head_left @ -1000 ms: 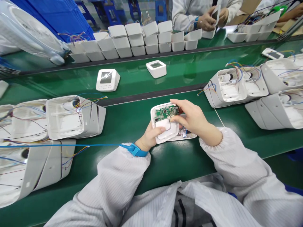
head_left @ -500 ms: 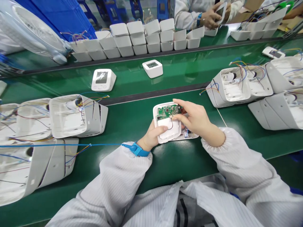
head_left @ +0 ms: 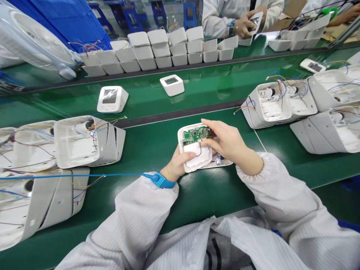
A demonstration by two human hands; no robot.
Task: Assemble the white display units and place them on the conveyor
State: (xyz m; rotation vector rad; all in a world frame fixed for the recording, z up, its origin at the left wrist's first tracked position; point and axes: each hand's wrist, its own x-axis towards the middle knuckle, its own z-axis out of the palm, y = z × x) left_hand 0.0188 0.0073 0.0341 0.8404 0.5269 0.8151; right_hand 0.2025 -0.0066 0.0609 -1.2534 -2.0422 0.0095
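My left hand (head_left: pixel 177 162) grips the lower left of a white plastic cover (head_left: pixel 180 135), with its thumb pressed on the white inner part. A green circuit board (head_left: pixel 195 134) is fitted in the upper half of that cover, and a short dark wire runs down from it. My right hand (head_left: pixel 226 140) closes on the right side of the same cover, fingertips at the top edge and thumb by the board's lower edge. What lies under its fingers is hidden. Below, partly covered, another white housing piece (head_left: pixel 226 162) with wires inside rests on the green bench.
Open white housings (head_left: pixel 77 142) with loose wires stand at the left, and more housings (head_left: pixel 274 103) at the right. White devices with screens (head_left: pixel 113 99) lie on the green belt (head_left: pixel 143 88). Across it are stacked housings (head_left: pixel 161 50), a fan (head_left: pixel 36 41) and a co-worker's hands (head_left: pixel 247 26).
The devices on the belt have shifted left. The whole view has moved slightly. Both my hands keep nearly the same hold on the cover.
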